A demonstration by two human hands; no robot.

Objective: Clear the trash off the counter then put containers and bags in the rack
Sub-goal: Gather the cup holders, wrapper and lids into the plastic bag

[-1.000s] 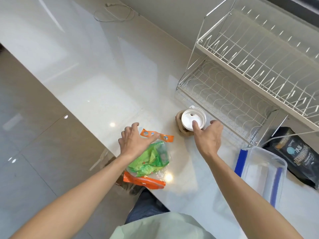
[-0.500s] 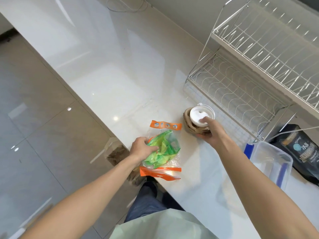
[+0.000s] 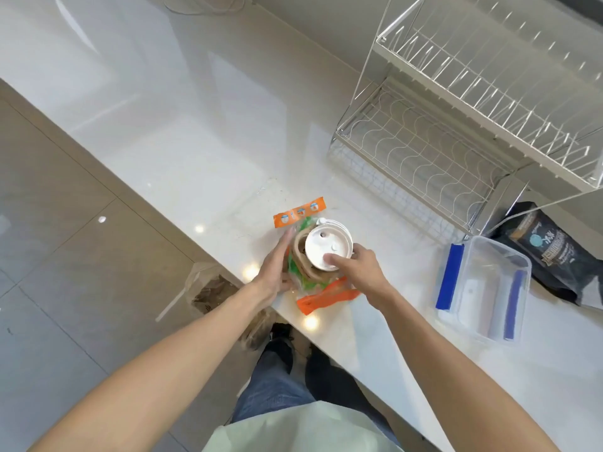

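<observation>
A paper cup [image 3: 328,247] with a white lid and brown sleeve is held in my right hand [image 3: 357,267], raised over the snack bag. The clear snack bag [image 3: 301,247] with orange ends and green contents lies at the counter's front edge, mostly under the cup. My left hand [image 3: 275,272] grips the bag's left side. A two-tier white wire rack [image 3: 456,132] stands at the back right. A clear plastic container [image 3: 483,288] with blue clips sits right of my hands. A black pouch [image 3: 551,252] lies beyond it, under the rack's corner.
The glossy white counter [image 3: 195,125] runs diagonally, its front edge just by my left wrist. A clear bag with brown contents [image 3: 208,288] sits on the tiled floor below that edge. A white cable [image 3: 202,4] lies at the far back.
My right hand has carried the cup left, from beside the rack to above the snack bag. My left hand still grips the bag, which stays near the counter edge.
</observation>
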